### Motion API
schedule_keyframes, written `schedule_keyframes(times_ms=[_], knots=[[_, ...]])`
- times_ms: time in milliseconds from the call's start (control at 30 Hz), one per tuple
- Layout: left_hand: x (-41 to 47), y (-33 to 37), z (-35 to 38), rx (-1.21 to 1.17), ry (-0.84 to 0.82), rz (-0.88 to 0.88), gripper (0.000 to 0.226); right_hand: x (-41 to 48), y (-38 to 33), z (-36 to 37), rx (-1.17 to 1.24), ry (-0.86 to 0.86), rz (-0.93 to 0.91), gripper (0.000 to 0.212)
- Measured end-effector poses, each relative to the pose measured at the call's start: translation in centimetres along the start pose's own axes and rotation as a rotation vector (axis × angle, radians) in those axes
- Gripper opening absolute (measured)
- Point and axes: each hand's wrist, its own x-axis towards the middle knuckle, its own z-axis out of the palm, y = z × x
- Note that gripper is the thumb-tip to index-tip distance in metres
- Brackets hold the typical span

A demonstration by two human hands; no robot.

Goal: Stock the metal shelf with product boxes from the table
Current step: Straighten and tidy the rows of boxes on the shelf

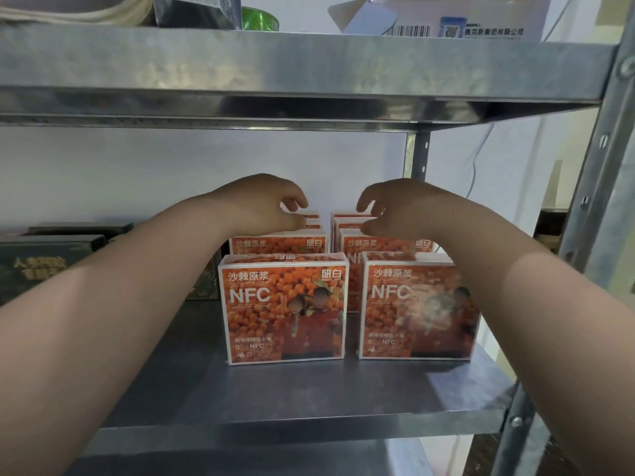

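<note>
While both hands reach to the back of the metal shelf point(275, 389), the product boxes point(283, 314) stand in two columns at frame ctr, orange fronts facing out, several deep per column.

Left hand point(268, 207): fingers curled, thumb and fingertips at the top edges of the rear boxes point(311, 223), left column. Right hand point(395, 209): same posture over the right column. Whether either hand grips a box or only touches it cannot be determined.

Risks (judgement):
- Boxes stand upright on narrow bases. A push or pull at the top edge may tip a rear box fwd and topple the row.
- Forearms pass close above the front left box and the front right box point(415, 307). A sideways move on withdrawal may sweep either toward the shelf lip.
- Wrap looks glossy, so a light pinch may slip.

Surface/room: shelf deck is dull, scuffed sheet metal w/ bare space in front of the boxes. Upper shelf point(275, 63) spans the frame top and carries a barcoded carton point(446, 22) at upper right. Dark boxes point(44, 262) sit at frame left. Perforated upright point(598, 187) at right, white wall point(137, 173) behind. Desk not in view.
</note>
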Motion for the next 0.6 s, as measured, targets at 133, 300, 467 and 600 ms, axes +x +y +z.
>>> schedule_keyframes(times_ms=[133, 300, 467, 600], knots=[[-5.0, 3.7, 0.0, -0.172, 0.095, 0.07, 0.04, -4.7, -0.5, 1.6, 0.022, 0.158, -0.076, 0.036], [-9.1, 6.1, 3.7, 0.108, 0.128, 0.058, 0.07, -8.3, 0.3, 3.4, -0.008, 0.171, -0.055, 0.061], [-9.8, 5.9, 7.9, 0.291, 0.252, 0.043, 0.085, -9.2, 0.7, 5.6, -0.177, 0.162, -0.054, 0.081], [-9.3, 4.6, 8.8, 0.311, 0.316, 0.033, 0.085, -8.4, 0.7, 7.0, -0.143, 0.239, -0.085, 0.08]])
